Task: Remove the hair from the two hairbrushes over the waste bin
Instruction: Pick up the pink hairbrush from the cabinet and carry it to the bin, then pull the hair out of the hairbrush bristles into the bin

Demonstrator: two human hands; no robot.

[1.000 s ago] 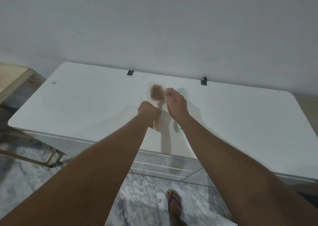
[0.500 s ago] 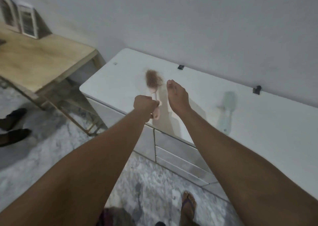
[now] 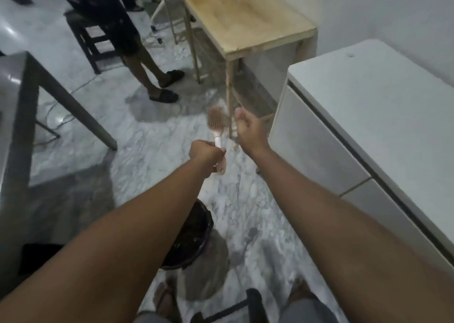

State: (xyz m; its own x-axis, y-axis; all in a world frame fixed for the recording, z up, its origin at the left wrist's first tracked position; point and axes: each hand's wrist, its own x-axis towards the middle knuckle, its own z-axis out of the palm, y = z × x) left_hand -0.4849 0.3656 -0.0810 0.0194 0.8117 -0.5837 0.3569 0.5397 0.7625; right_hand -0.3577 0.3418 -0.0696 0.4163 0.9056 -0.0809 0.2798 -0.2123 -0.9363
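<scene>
A white drawer unit (image 3: 368, 116) stands at right, a wooden table (image 3: 245, 20) beyond it, and another person's legs (image 3: 145, 74) on the marble floor (image 3: 152, 135). The left forearm hides much of the dark waste bin (image 3: 200, 239). The left hand (image 3: 206, 153) has its fingers clenched round the handle of the pink hairbrush (image 3: 216, 126), whose hair-clogged head points up, beyond the bin. The right hand (image 3: 248, 129), loosely curled and holding nothing, is just beside the head.

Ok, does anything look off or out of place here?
Only the hairbrush: its bristles are matted with a brown wad of hair. The left hand grips its handle out ahead of the dark waste bin, which sits below the left forearm, so the brush seems not yet over it. Nothing looks spilled or broken.
</scene>
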